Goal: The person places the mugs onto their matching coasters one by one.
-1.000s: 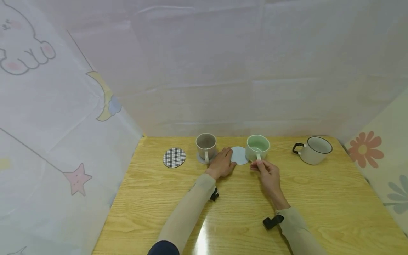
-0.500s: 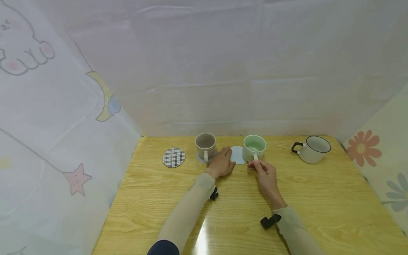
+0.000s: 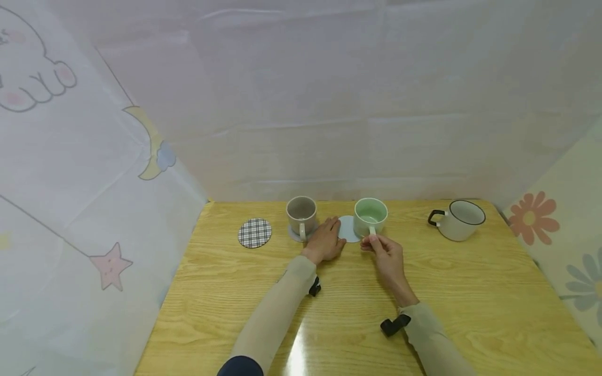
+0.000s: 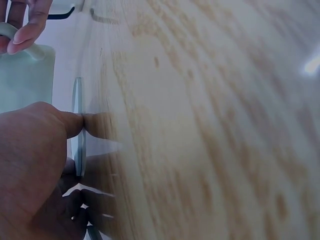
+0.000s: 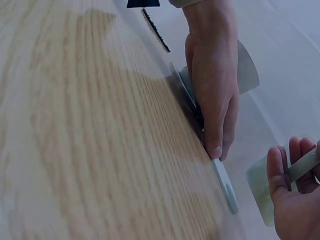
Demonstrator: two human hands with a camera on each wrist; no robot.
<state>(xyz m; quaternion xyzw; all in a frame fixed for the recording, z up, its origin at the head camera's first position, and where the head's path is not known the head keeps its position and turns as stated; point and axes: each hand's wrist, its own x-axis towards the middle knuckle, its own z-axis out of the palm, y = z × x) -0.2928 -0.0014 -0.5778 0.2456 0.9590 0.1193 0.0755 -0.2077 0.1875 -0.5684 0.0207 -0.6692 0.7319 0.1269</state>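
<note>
My right hand pinches the handle of a pale green mug between thumb and fingers. The mug is upright, overlapping the right part of a light blue round coaster. A gap shows between the mug's base and the coaster in the left wrist view. My left hand lies palm down with straight fingers, its thumb and fingertips at the coaster's left edge. In the right wrist view the left hand touches the coaster. A grey-brown mug on a grey coaster stands beside the left hand.
A black-and-white checked coaster lies at the left of the wooden table. Farther right stands a white mug with a dark rim and black handle. A pale cloth wall rises behind the table's back edge.
The right hand has carried the green mug slightly to the left, farther over the blue coaster. The left hand keeps its place at the coaster's edge. The view has shifted a little.
</note>
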